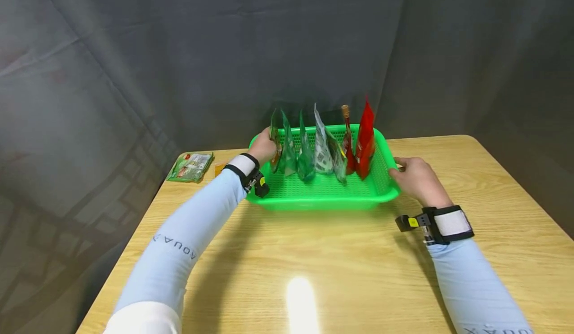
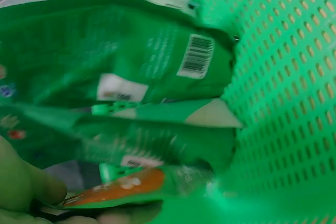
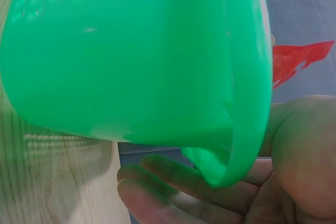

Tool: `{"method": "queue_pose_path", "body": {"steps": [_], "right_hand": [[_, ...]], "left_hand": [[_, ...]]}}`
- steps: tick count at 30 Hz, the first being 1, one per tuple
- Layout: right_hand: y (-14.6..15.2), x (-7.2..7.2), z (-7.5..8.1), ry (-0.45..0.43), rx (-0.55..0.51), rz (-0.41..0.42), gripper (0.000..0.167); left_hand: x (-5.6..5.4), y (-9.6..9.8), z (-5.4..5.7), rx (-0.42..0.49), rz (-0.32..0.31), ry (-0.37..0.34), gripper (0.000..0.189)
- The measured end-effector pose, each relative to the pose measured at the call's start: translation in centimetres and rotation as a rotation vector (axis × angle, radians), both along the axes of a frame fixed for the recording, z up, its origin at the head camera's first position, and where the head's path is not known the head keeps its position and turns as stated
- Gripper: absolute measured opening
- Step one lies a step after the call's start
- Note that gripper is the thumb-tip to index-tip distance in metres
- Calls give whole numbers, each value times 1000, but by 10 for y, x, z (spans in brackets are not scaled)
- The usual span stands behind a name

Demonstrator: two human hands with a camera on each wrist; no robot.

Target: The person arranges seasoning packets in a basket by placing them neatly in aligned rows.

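A green perforated plastic basket (image 1: 314, 203) stands on the wooden table. My left hand (image 1: 263, 147) is at its left end and pinches an upright green packet with an orange patch (image 2: 142, 184). Beside it stand green pouches (image 1: 306, 154), a silver-grey packet (image 1: 322, 144) and a darker packet (image 1: 337, 158). Farther right are a slim red bottle (image 1: 348, 147) with a cork-coloured cap and a red pouch (image 1: 365, 142). At the right end, my right hand (image 1: 419, 179) grips the basket's rim (image 3: 252, 77), fingers beneath its edge; the thumb is partly hidden by the rim.
A flat green packet (image 1: 190, 167) lies on the table (image 1: 358, 264) left of the basket. An orange item (image 1: 219, 168) shows beside it, partly hidden behind my left wrist. A dark grey cloth (image 1: 287, 50) hangs behind the table.
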State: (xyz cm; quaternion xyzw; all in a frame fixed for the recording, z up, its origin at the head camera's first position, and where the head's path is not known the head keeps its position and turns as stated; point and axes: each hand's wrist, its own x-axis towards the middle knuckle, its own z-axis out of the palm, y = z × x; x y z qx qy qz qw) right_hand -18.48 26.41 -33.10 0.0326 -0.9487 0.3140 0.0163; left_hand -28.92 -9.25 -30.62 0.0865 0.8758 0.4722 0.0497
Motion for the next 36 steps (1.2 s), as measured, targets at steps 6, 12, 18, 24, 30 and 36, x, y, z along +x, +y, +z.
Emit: {"method": "queue_pose_path", "body": {"steps": [6,12,18,24,30,36], "right_hand": [[0,0,-1,-2,-7,-6,52],[1,-1,-1,-28,-24,-13,54],[2,-2,-1,-36,-22,-5,54],[1,0,1,-32,-14,4,54],[-2,1,2,-32,-2,7,55],[-5,-1,-4,-20,-5,3,54]], "left_hand": [[-9,8,-10,-170,-10,-237,74],[-8,11,-12,-301,-89,-381,67],[-7,9,-11,-330,-142,-409,42],[-8,0,-11,-421,-192,-339,19],[-11,-5,-13,-419,-257,-338,20],[-14,-10,-19,-438,-300,-310,20]]}}
